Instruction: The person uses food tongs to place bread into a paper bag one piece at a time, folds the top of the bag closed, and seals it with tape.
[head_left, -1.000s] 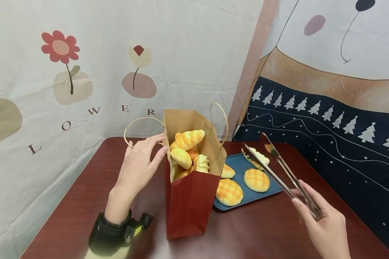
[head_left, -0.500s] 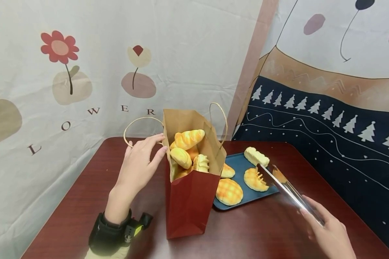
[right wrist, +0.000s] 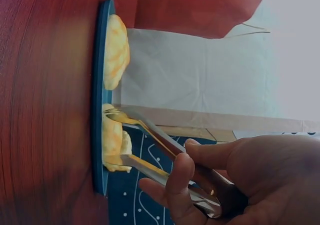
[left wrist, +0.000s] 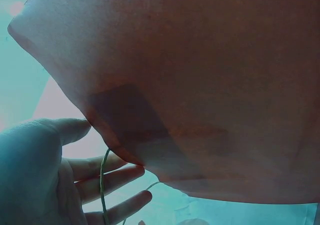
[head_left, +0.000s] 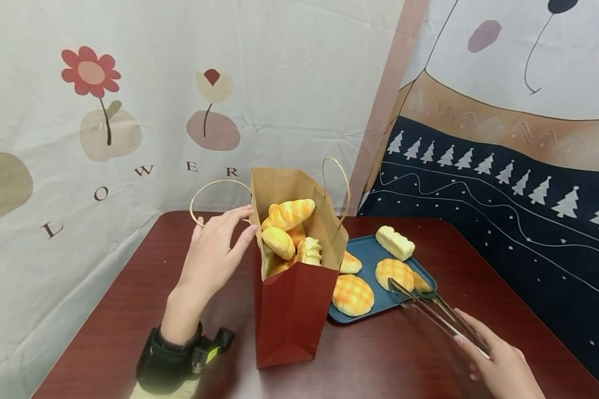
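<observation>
Letters "LOWER" (head_left: 143, 170) on white cloth (head_left: 299, 83)

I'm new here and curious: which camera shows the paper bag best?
The head view: the paper bag shows nearly whole, with both handles and the bread inside. The left wrist view shows mostly its wall, dim and close; the right wrist view, just part of its red side and a bit of handle.

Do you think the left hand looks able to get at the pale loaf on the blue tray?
Probably not directly: the red bag stands between the left hand and the pale loaf, so reaching around seems needed.
</observation>
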Demonstrator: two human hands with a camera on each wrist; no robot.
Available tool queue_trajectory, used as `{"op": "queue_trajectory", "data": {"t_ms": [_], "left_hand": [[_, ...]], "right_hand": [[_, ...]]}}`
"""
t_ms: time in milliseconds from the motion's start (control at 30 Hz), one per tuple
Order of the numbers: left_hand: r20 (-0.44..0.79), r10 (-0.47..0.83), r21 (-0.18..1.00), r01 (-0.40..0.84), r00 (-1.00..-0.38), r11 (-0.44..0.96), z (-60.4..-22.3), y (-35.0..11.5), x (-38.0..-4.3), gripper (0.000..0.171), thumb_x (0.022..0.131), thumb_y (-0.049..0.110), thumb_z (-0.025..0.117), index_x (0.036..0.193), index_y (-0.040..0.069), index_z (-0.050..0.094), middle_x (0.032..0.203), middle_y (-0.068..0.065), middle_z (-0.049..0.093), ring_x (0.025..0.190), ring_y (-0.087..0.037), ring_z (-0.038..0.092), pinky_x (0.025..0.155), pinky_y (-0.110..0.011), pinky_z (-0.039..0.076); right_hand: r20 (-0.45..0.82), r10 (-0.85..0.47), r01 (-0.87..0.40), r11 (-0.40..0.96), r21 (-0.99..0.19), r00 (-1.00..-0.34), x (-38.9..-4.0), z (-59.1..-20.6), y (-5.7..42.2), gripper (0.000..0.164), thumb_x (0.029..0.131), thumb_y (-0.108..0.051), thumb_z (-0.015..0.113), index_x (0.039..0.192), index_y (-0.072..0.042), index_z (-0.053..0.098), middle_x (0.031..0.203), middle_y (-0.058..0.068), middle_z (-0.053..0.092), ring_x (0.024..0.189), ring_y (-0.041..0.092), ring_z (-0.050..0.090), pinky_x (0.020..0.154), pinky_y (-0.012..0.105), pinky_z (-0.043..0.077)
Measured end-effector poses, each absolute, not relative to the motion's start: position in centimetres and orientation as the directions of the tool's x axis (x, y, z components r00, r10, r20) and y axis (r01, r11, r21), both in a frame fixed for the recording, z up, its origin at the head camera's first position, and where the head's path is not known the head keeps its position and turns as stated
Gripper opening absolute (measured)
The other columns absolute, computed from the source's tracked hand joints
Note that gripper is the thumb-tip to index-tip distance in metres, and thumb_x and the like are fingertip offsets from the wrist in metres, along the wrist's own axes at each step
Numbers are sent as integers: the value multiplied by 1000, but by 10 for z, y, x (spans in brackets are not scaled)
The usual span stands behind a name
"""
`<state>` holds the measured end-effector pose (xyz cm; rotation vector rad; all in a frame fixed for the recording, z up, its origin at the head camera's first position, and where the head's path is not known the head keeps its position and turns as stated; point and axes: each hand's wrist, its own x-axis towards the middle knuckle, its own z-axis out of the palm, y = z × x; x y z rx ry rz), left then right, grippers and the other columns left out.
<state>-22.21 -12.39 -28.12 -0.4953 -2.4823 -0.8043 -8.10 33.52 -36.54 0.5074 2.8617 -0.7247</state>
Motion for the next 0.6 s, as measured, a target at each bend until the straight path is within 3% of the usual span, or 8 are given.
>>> {"op": "queue_trajectory", "data": {"t_ms": [200,367,467,600], "left_hand": [[540,188,447,469,-820,762,-281,-124,-222,44,97,47,46,131,21,55,136,2,57,123,-29,51,108,-66,18],[542,187,447,469,-819,762,-281,-124,-222,44,97,46,46,131,20,56,136,2,57,123,-29,51,108,-66,18],[541,185,447,467,-820,763,-281,-124,-222,44,97,46,46,131,19,56,136,1,57,123,-30,51,108,-67,17],[537,188,448,466,-823,763,-281,-124,-222,45,97,47,46,131,20,56,136,1,56,124,-29,50,108,-67,17]], "right_hand": [[-235,293,369,829,-420,-927,-87,-364,329,77,91,-65,41,152,-25,19,79,2,63,63,11,61,67,36,45],[-233,261,339,840,-423,-937,-97,-362,325,73,94,-58,42,152,-21,19,78,4,61,60,13,60,63,36,46],[-218,235,310,843,-440,-947,-102,-365,323,73,95,-50,47,150,-10,19,82,4,62,57,13,59,56,33,46],[-208,228,297,859,-418,-951,-108,-375,320,70,94,-44,52,138,7,34,72,2,62,53,12,58,53,30,45]]}}
